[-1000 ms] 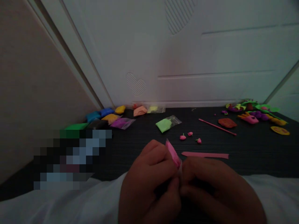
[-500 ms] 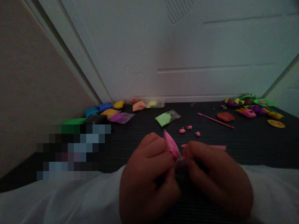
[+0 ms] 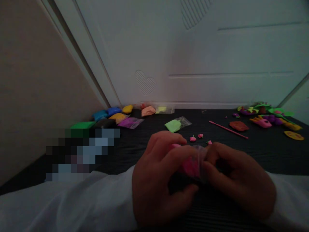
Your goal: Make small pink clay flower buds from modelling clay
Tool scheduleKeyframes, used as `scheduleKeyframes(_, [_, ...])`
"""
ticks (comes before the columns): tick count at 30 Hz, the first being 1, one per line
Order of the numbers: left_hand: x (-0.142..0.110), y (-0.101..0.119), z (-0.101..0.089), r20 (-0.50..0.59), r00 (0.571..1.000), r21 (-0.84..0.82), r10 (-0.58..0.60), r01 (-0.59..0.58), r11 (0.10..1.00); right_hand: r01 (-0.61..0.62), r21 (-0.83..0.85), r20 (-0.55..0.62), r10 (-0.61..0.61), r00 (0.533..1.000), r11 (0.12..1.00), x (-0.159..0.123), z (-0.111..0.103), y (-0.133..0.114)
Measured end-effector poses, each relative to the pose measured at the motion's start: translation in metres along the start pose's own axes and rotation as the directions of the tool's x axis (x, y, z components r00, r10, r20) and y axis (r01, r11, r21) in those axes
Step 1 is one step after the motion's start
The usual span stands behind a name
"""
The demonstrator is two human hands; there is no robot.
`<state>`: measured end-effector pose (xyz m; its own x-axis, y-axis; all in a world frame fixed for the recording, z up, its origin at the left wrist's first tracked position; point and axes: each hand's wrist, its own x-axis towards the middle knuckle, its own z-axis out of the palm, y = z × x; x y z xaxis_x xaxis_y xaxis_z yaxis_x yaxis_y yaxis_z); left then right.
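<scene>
Lying farther back on the dark table, three small pink buds seem already shaped, while pink clay is left in its clear bag; whether that has been opened cannot be told. Held nearer than the buds, the bag is pinched narrowly by the right hand at its clear end and partly covered by the left hand, thumb spread wide, both backs upward

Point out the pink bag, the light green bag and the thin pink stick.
Pink bag (image 3: 190,167), head view: pink filled part.
Light green bag (image 3: 173,126), head view: filled part.
Thin pink stick (image 3: 228,130), head view: mid shaft.
</scene>
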<state>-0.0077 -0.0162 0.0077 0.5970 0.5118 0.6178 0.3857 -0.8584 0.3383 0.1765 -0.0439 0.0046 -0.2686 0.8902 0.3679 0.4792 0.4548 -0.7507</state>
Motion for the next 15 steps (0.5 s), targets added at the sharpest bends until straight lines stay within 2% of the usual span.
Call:
scheduleKeyframes(3, [0.001, -0.01, 0.005, 0.14, 0.989, 0.011, -0.043, 0.042, 0.999, -0.013, 0.106, 0.007, 0.012, 1.0, 0.994, 0.001, -0.002, 0.005])
scheduleKeyframes(5, [0.001, -0.014, 0.007, 0.195, 0.978, 0.013, -0.074, 0.073, 0.997, -0.011, 0.132, 0.011, 0.01, 1.0, 0.991, 0.0, -0.004, 0.008])
scheduleKeyframes(15, [0.003, -0.01, 0.008, 0.237, 0.959, 0.042, -0.157, 0.151, 0.988, -0.067, -0.025, 0.038, 0.068, 0.997, 0.997, 0.006, -0.006, 0.012])
